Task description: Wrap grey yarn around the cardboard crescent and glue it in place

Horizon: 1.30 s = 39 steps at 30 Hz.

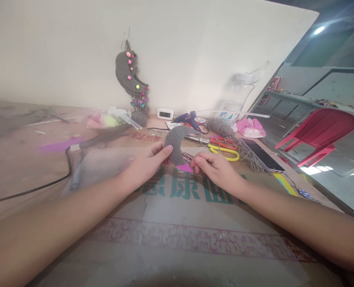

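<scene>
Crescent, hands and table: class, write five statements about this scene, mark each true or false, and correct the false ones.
1. The left hand holds a crescent. True.
2. The crescent is entirely pink. False: it is mostly grey, pink at its lower end.
3. A phone lies right of the right hand. True.
4. The phone is glowing brightly. False: it is dark.
5. A colourfully dotted ornament is in front of the wall. True.

One left hand [155, 158] and one right hand [214, 167] make two; one plain crescent [173, 141] and one decorated crescent [123, 75] make two; one red scissor handle [215, 141] and one yellow scissor handle [232, 159] make two. One glue gun [188, 118], one clock [165, 113], one bottle [239, 95], one phone [262, 154], one chair [326, 127].
</scene>
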Available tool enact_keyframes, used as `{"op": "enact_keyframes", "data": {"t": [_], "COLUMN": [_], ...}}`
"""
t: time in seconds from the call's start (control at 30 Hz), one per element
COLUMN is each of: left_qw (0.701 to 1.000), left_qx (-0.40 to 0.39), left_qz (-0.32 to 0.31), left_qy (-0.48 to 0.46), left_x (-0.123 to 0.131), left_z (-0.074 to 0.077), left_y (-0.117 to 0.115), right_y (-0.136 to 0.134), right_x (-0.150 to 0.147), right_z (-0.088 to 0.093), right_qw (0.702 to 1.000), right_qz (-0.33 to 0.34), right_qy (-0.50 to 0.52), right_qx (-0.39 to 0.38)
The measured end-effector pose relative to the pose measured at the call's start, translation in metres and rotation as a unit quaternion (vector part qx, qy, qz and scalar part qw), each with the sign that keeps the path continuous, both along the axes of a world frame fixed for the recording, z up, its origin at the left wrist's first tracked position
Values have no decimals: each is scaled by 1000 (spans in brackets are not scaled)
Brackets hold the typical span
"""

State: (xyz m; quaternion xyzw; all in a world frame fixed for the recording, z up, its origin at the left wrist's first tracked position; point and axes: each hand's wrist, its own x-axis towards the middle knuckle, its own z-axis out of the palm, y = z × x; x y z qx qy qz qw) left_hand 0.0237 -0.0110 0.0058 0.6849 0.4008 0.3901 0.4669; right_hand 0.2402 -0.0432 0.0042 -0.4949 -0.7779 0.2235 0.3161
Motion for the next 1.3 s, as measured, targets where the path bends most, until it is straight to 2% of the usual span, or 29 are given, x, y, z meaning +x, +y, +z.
{"op": "enact_keyframes", "data": {"t": [0.1,0.2,0.4,0.73,1.0,1.17,1.3], "left_qw": [1000,1000,1000,1000,1000,999,999], "left_qx": [0,1,2,20,20,24,23], "left_qz": [-9,-5,-2,3,8,-1,-10], "left_qy": [-7,-6,-18,-5,8,23,27], "left_x": [0,-1,0,-1,0,-2,-2], "left_z": [0,0,3,0,2,-2,-5], "left_y": [0,-1,-3,-1,-2,0,2], "right_y": [2,-1,-4,-7,-5,-3,-2], "right_x": [2,0,2,-1,-1,-1,-3], "right_z": [-2,-1,1,3,1,2,0], "right_qw": [997,993,994,994,996,994,994], "right_qz": [-41,-53,-28,3,-38,9,18], "right_qy": [58,96,40,57,47,40,10], "right_qx": [27,41,97,95,71,101,110]}}
